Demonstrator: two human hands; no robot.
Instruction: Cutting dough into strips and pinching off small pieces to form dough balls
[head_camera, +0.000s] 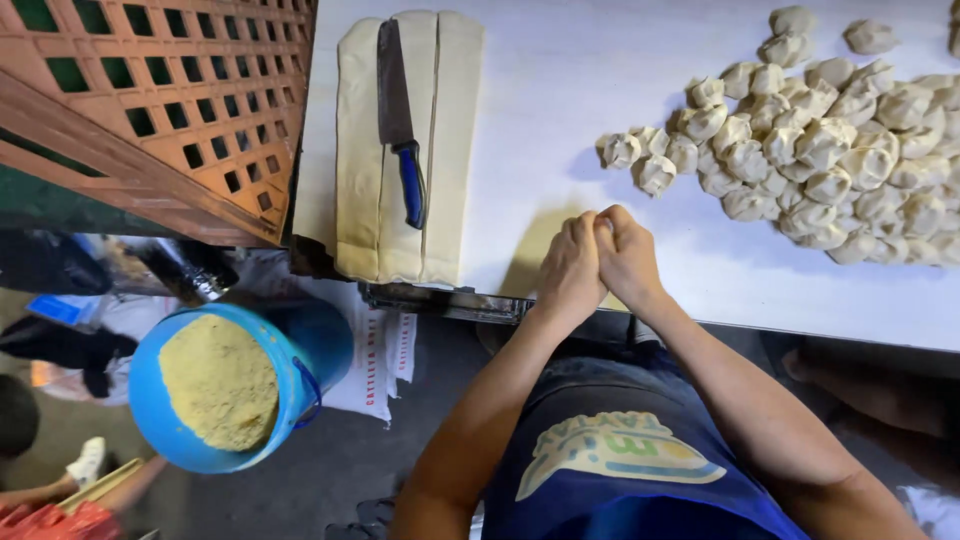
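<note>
Head view: hands near table edge.

A white printed sack with red lettering lies on the floor beside the blue bucket.

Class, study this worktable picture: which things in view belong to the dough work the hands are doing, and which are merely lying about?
Belonging to the work:
left hand and right hand, pressed together at the table edge
pile of folded dough pieces
long dough strips
knife resting on the strips
white table

Lying about:
blue bucket of yellow powder
wooden lattice
printed sack on the floor
</note>
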